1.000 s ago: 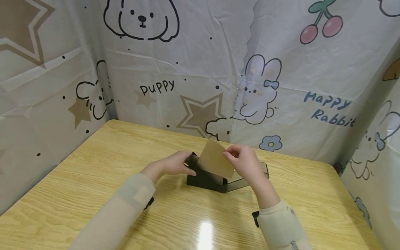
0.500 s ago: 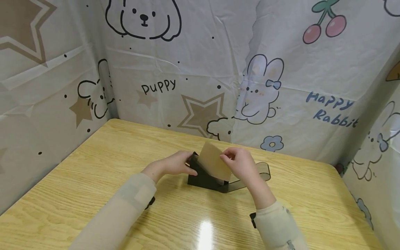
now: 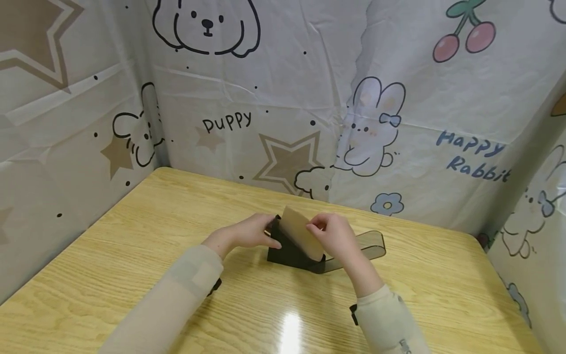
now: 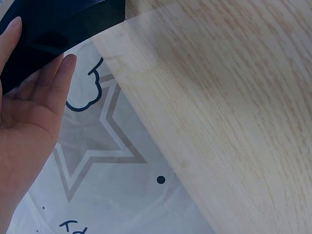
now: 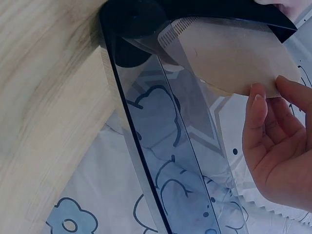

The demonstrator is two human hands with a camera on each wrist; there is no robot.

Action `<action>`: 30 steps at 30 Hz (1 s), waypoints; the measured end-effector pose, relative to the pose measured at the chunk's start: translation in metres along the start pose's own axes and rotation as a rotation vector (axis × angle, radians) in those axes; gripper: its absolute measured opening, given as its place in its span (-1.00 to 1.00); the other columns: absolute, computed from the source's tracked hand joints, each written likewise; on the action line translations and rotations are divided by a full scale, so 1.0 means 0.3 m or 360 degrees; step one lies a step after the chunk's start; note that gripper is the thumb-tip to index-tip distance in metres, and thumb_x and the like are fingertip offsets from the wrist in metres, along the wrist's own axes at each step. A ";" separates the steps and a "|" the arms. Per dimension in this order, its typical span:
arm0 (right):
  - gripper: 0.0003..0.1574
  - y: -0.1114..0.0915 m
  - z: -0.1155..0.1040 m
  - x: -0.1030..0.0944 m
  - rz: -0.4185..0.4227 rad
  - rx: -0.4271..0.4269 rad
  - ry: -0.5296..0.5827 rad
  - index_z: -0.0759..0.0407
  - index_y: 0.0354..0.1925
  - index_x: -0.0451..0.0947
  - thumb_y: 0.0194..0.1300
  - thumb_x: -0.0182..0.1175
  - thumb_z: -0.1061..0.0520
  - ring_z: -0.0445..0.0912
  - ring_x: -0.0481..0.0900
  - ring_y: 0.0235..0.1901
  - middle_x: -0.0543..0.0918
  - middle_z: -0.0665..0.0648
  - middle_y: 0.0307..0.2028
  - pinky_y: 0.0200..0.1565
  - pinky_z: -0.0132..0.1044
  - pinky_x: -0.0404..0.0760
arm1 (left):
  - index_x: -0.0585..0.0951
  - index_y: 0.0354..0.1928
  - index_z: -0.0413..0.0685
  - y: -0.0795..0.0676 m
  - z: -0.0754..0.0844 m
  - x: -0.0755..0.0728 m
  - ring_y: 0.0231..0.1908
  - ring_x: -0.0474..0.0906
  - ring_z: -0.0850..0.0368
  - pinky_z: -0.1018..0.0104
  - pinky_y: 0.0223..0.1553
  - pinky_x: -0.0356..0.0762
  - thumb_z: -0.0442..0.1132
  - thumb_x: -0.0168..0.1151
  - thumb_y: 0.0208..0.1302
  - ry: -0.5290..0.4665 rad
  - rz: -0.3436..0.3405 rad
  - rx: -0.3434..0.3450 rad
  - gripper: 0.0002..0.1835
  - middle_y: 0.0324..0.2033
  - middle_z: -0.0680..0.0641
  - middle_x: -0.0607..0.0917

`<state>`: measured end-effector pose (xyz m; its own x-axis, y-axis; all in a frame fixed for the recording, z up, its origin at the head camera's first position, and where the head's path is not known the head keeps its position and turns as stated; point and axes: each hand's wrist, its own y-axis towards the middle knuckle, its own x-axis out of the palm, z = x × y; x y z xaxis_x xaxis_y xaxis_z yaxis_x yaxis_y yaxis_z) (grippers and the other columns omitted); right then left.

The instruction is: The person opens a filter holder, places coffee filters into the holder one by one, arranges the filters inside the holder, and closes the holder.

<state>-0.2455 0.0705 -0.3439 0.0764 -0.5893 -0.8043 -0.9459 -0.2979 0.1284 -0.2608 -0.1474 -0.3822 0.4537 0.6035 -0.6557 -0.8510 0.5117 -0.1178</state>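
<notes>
A black box [image 3: 286, 251] with a see-through smoky lid [image 3: 372, 241] stands on the table, the lid swung open to the right. My left hand [image 3: 248, 231] grips the box at its left end, thumb on the near side; in the left wrist view its fingers [image 4: 58, 80] lie under the dark box [image 4: 73, 31]. My right hand [image 3: 335, 236] pinches the edge of a tan paper coffee filter [image 3: 297, 230]. In the right wrist view the filter [image 5: 234, 56] shows a crimped edge and sits partly inside the box. Its lower part is hidden by the box wall.
The wooden table [image 3: 221, 305] runs up to a printed cloth [image 3: 283, 88] hung along the back and sides. The lid sticks out to the right, beyond my right hand.
My right hand has moved left and slightly down with the coffee filter, which now sits lower in the box and turned more edge-on. My left hand keeps its grip on the box.
</notes>
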 end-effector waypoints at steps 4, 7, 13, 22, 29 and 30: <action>-0.84 0.000 0.003 0.011 -0.0002 -0.0016 -0.0005 0.17 -0.34 0.66 0.25 0.22 0.11 -0.16 0.49 -0.48 0.68 0.06 -0.43 -0.44 -0.34 0.46 | 0.47 0.05 -0.10 -0.001 0.002 0.000 0.09 0.51 -0.01 0.19 0.08 0.49 -0.20 0.33 0.15 -0.0007 0.0003 0.0019 -0.58 0.01 -0.07 0.60; -0.84 -0.001 0.003 0.017 -0.0008 -0.0018 -0.0008 0.17 -0.34 0.66 0.24 0.22 0.11 -0.16 0.49 -0.47 0.68 0.06 -0.43 -0.43 -0.33 0.47 | 0.48 0.03 -0.10 -0.003 0.006 -0.001 0.07 0.52 0.00 0.19 0.08 0.49 -0.21 0.33 0.15 -0.0006 0.0006 0.0026 -0.59 -0.01 -0.07 0.61; -0.85 -0.001 0.002 0.026 -0.0018 -0.0019 -0.0021 0.17 -0.36 0.66 0.23 0.23 0.11 -0.15 0.52 -0.45 0.69 0.05 -0.42 -0.40 -0.30 0.49 | 0.48 0.02 -0.11 -0.006 0.011 -0.002 0.06 0.53 0.01 0.20 0.07 0.50 -0.21 0.33 0.15 0.0001 0.0010 0.0018 -0.60 -0.02 -0.07 0.62; -0.85 -0.003 0.001 0.044 -0.0039 -0.0014 -0.0026 0.17 -0.38 0.67 0.22 0.24 0.11 -0.16 0.51 -0.47 0.68 0.05 -0.44 -0.41 -0.31 0.49 | 0.50 -0.05 -0.08 -0.007 0.015 -0.003 0.06 0.53 0.00 0.20 0.06 0.50 -0.21 0.32 0.16 0.0024 0.0005 0.0017 -0.67 -0.05 -0.06 0.62; -0.86 -0.003 0.010 0.064 -0.0039 -0.0031 -0.0020 0.16 -0.40 0.67 0.21 0.25 0.12 -0.18 0.50 -0.49 0.68 0.04 -0.47 -0.42 -0.32 0.49 | 0.50 -0.06 -0.07 -0.010 0.017 -0.005 0.07 0.52 0.00 0.19 0.07 0.50 -0.21 0.32 0.17 0.0000 -0.0001 0.0014 -0.68 -0.05 -0.05 0.62; -0.86 -0.003 0.011 0.067 -0.0042 -0.0030 -0.0026 0.16 -0.40 0.67 0.21 0.25 0.12 -0.18 0.50 -0.50 0.68 0.03 -0.47 -0.42 -0.33 0.48 | 0.50 -0.06 -0.07 -0.011 0.017 -0.005 0.07 0.52 0.00 0.19 0.07 0.49 -0.21 0.32 0.16 -0.0002 0.0000 0.0015 -0.68 -0.04 -0.05 0.62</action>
<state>-0.2443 0.0615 -0.3620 0.0962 -0.5685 -0.8170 -0.9375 -0.3276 0.1176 -0.2574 -0.1468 -0.3772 0.4541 0.6043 -0.6547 -0.8485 0.5174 -0.1109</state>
